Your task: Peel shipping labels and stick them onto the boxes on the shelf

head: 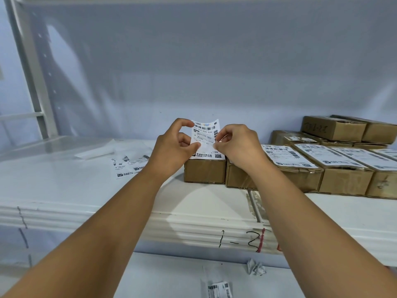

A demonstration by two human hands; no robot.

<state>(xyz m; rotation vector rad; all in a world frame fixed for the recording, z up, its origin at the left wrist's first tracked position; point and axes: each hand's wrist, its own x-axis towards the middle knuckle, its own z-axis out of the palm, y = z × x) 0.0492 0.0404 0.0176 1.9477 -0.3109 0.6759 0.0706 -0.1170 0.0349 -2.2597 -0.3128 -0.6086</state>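
In the head view, above the white shelf, a shipping label was held upright between both hands. Its lower edge stood just over the top of the leftmost cardboard box. The label was gripped by the left hand, with a curled forefinger at the upper left corner and the thumb lower on the printed face. The right edge was pinched by the right hand between thumb and fingertips. This two-sided hold was judged to serve for splitting the sticker from its backing, one hand steadying and the other picking at the edge. Whether the layers had parted could not be told.

The label was thin white paper, printed with barcodes and a square code, and its free top was bowed slightly. The box below was plain brown corrugated board, oblong, and its top could not be seen behind the sheet. To its right a row of labelled boxes was set side by side, each label pressed flat on a lid. More cartons were stacked behind them. Loose labels and pale backing sheets were left on the glossy shelf to the left, near at hand, presumably as stock and waste. A crumpled scrap lay on the lower level.
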